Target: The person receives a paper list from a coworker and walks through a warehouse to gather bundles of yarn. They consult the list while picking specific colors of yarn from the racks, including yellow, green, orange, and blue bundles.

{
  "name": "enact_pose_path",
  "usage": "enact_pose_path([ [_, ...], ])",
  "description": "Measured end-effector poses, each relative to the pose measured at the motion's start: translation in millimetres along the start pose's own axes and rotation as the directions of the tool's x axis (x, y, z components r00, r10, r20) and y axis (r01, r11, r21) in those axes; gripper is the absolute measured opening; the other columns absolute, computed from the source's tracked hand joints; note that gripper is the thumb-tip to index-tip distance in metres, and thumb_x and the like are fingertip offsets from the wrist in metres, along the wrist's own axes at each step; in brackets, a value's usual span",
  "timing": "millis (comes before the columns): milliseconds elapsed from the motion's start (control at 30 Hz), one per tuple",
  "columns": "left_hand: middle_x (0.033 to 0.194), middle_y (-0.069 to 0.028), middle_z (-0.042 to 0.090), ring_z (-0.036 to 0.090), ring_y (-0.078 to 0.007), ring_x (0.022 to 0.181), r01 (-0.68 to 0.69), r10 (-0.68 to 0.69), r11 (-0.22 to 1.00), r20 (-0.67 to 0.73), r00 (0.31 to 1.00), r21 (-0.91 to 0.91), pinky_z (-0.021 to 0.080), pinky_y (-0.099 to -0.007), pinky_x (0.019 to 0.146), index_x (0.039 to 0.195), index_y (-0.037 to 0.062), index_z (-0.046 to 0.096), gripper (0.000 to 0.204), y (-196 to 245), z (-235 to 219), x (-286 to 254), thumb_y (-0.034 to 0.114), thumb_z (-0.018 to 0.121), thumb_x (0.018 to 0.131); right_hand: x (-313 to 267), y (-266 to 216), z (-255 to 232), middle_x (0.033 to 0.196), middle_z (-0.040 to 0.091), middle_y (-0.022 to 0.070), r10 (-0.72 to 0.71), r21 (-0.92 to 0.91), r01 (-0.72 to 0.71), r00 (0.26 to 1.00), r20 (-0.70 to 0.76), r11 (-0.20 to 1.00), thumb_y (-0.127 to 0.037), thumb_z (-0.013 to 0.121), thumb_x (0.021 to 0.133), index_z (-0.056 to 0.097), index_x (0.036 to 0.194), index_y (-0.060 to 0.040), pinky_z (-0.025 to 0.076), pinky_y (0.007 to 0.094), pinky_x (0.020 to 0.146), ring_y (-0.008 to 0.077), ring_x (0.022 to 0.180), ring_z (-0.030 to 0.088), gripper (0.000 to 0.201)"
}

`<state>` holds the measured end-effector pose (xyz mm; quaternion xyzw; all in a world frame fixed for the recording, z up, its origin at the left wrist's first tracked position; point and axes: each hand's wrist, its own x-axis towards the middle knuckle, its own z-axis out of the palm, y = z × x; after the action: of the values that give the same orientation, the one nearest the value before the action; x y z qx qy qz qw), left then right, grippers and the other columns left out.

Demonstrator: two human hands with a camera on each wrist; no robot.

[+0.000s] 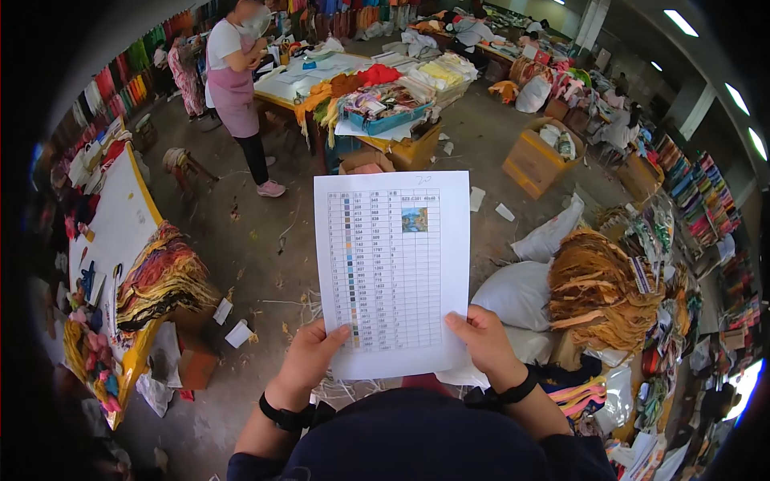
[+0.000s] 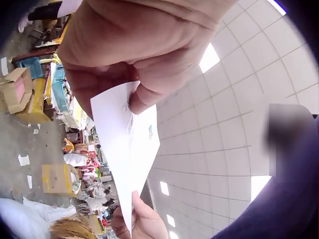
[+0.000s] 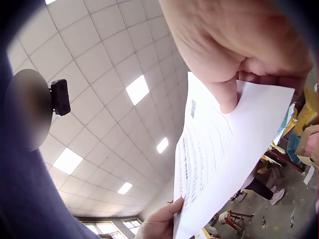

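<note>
A white printed sheet of paper [image 1: 385, 272] is held up in front of me between both hands. It carries a table of numbers, a column of small colour squares and a little landscape picture at the upper right. My left hand [image 1: 309, 357] pinches its lower left edge, thumb on the printed face. At the lower right edge my right hand [image 1: 491, 341] pinches it the same way. In the left wrist view the left thumb [image 2: 144, 97] presses on the paper [image 2: 117, 144], fingers behind it. The right thumb [image 3: 228, 97] lies on the sheet [image 3: 224, 149] in the right wrist view.
To the left, a table [image 1: 104, 224] bears a bundle of coloured yarn [image 1: 164, 280]. Brown fibre bundles [image 1: 601, 293] and white sacks [image 1: 513, 297] lie at right. A blue tray [image 1: 385, 120] sits ahead. Someone in a pink apron [image 1: 233, 100] stands beyond, near a cardboard box [image 1: 533, 164].
</note>
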<state>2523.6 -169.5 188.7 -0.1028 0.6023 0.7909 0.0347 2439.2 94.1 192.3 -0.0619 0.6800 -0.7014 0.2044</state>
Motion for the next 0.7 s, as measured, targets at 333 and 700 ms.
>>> enact_pose_path([
  [333, 0.099, -0.0074, 0.066, 0.060, -0.0109, 0.087, -0.017, 0.017, 1.000, 0.025, 1.000, 0.005, 0.047, -0.0256, 0.079, 0.106, -0.0041, 0.062, 0.023, 15.5, 66.3, 175.9, 0.012, 0.053, 0.092, 140.0, -20.1, -111.0, 0.097, 0.065, 0.0085, -0.073, 0.114, 0.075, 0.997, -0.028, 0.991, -0.016, 0.059, 0.089, 0.060, 0.104, 0.0054, 0.047, 0.0259, 0.077, 0.0117, 0.084, 0.059, 0.026],
  [700, 0.096, -0.0062, 0.066, 0.059, -0.0102, 0.082, -0.010, -0.001, 0.994, 0.103, 0.995, 0.106, 0.048, -0.0249, 0.073, 0.107, -0.0042, 0.061, 0.023, 46.2, 196.9, 378.3, 0.011, 0.049, 0.094, 247.8, -70.9, -275.4, 0.082, 0.063, 0.0007, -0.017, 0.120, 0.046, 0.974, -0.228, 0.992, -0.015, 0.060, 0.088, 0.063, 0.092, 0.0017, 0.043, 0.0201, 0.066, 0.0052, 0.071, 0.054, 0.017],
])
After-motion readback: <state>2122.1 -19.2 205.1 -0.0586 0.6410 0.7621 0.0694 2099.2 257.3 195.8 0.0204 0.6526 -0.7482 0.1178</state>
